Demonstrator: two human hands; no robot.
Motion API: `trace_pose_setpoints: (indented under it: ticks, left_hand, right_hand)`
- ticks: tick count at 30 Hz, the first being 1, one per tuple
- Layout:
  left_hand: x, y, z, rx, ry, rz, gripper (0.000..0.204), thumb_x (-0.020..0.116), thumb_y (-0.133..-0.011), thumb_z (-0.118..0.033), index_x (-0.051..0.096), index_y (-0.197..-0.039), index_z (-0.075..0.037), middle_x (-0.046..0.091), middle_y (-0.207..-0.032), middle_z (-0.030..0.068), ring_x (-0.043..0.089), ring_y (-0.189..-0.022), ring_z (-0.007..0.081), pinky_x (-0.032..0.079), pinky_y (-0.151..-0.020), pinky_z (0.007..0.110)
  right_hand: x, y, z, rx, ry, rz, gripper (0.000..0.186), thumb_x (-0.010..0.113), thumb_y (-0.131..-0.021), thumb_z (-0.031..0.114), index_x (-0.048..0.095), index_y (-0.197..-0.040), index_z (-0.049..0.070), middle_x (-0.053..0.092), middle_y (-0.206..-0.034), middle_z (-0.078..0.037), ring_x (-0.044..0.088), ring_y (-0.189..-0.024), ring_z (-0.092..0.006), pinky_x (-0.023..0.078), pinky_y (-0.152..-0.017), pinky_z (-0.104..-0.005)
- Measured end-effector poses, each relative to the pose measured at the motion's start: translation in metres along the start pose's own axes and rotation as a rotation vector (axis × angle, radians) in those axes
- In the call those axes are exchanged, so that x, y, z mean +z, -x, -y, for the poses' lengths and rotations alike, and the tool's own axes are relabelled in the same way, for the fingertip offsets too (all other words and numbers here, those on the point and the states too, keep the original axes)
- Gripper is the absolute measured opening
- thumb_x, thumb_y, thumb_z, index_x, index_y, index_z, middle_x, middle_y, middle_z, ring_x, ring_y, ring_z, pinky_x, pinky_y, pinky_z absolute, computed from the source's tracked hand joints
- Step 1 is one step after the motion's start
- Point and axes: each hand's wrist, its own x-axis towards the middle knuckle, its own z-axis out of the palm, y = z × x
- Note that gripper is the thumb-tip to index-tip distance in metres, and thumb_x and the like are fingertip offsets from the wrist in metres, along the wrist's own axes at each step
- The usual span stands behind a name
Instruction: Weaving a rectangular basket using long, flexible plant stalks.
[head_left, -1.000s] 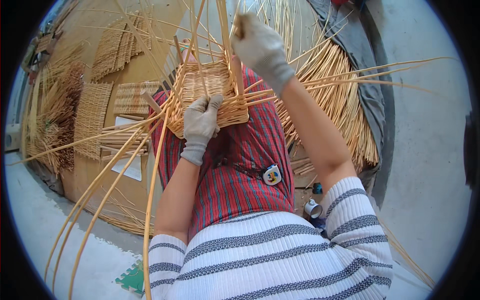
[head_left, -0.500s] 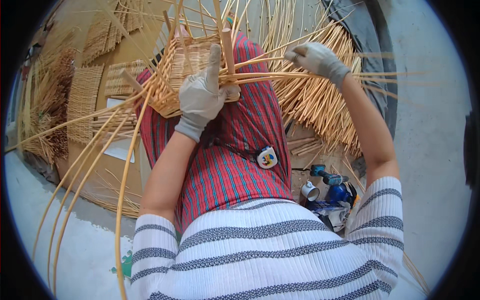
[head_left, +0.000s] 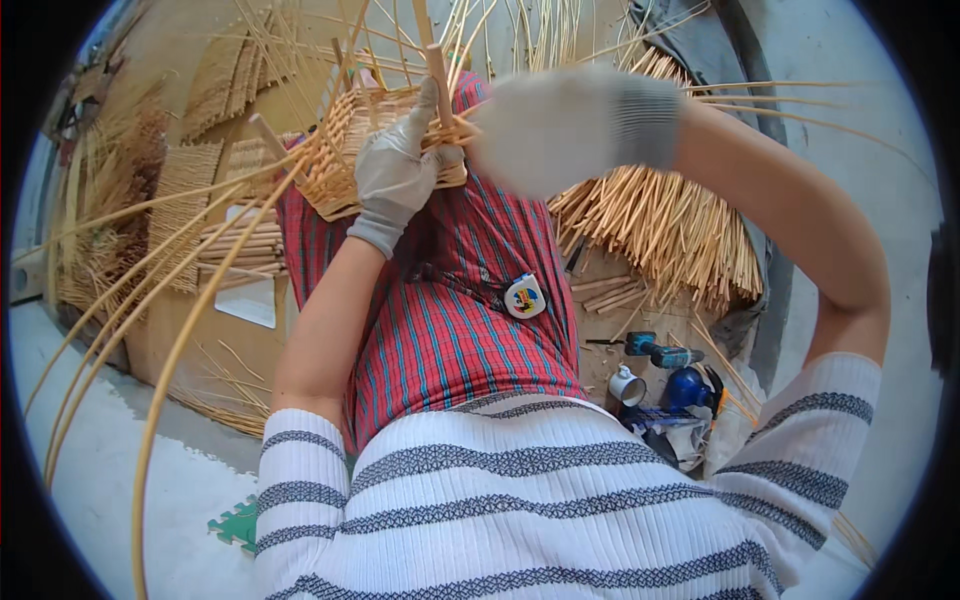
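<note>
A half-woven wicker basket (head_left: 338, 180) rests on my lap, over a red checked cloth (head_left: 450, 340). My left hand (head_left: 392, 172), in a pale glove, is closed on its near right corner, the thumb up beside a thick wooden corner post (head_left: 438, 85). To the right of that corner is my gloved right hand (head_left: 560, 130), raised and smeared by motion, so its fingers cannot be made out. Long willow rods (head_left: 780, 100) stick out to the right beyond it. More rods (head_left: 150, 330) sweep from the basket's left corner toward the lower left.
A large pile of cut rods (head_left: 670, 215) lies at the right. Woven panels (head_left: 183, 200) lie at the left, with short sticks (head_left: 240, 250) nearby. A tape measure (head_left: 524, 297) hangs on the cloth. A drill (head_left: 660, 350) and a metal mug (head_left: 627, 386) are on the floor at the right.
My right hand has moved left and up toward the basket's corner, its elbow swinging outward. My left hand stays on the corner. The rods at the left have swung further left.
</note>
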Motion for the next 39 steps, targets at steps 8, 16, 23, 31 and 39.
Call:
trace_pose_setpoints:
  ticks: [8, 16, 23, 31, 39]
  left_hand:
    - [-0.008, 0.007, -0.039, -0.164, 0.583, -0.485, 0.044, 0.055, -0.099, -0.022, 0.047, -0.138, -0.004, 0.07, -0.101, 0.0128, 0.067, -0.1, 0.028, 0.049, -0.096, 0.041]
    - [-0.048, 0.009, -0.021, -0.632, 1.254, -0.569, 0.032, 0.049, -0.105, -0.027, 0.049, -0.126, -0.003, 0.067, -0.075, 0.0119, 0.068, -0.074, 0.0212, 0.056, -0.081, 0.037]
    - [-0.047, -0.074, -0.04, -0.153, 0.713, -0.707, 0.022, 0.057, -0.101, -0.018, 0.051, -0.119, -0.007, 0.065, -0.079, 0.0096, 0.059, -0.065, 0.015, 0.05, -0.059, 0.022]
    - [-0.02, -0.121, -0.097, 0.231, 0.029, -0.182, 0.062, 0.07, -0.084, -0.03, 0.045, -0.134, -0.005, 0.058, -0.121, 0.0208, 0.059, -0.107, 0.0357, 0.049, -0.093, 0.044]
    - [-0.084, 0.071, -0.01, -0.191, -0.207, -0.158, 0.059, 0.083, -0.076, -0.017, 0.056, -0.128, -0.007, 0.061, -0.12, 0.014, 0.059, -0.11, 0.0317, 0.047, -0.095, 0.042]
  right_hand:
    - [0.018, -0.141, 0.056, 0.985, -2.429, -1.581, 0.032, 0.055, -0.097, 0.033, 0.057, -0.116, 0.007, 0.063, -0.107, -0.004, 0.058, -0.09, -0.0135, 0.048, -0.082, -0.0276]
    - [0.1, -0.07, 0.02, 1.178, -1.05, -0.157, 0.069, 0.079, -0.07, 0.054, 0.062, -0.11, 0.0, 0.067, -0.106, -0.022, 0.064, -0.102, -0.0358, 0.05, -0.09, -0.04]
    - [0.091, -0.096, 0.032, 1.355, -0.861, -0.197, 0.051, 0.079, -0.07, 0.045, 0.067, -0.098, 0.005, 0.07, -0.094, -0.017, 0.067, -0.095, -0.0322, 0.052, -0.084, -0.0418]
    - [0.129, -0.111, 0.018, 1.502, -0.68, -0.115, 0.038, 0.062, -0.088, 0.04, 0.067, -0.107, 0.007, 0.071, -0.107, -0.015, 0.069, -0.099, -0.0294, 0.054, -0.081, -0.0417]
    - [0.09, -0.108, 0.043, 1.559, -0.574, -0.476, 0.04, 0.062, -0.088, 0.029, 0.059, -0.122, 0.007, 0.068, -0.114, -0.019, 0.068, -0.103, -0.0302, 0.054, -0.083, -0.0441]
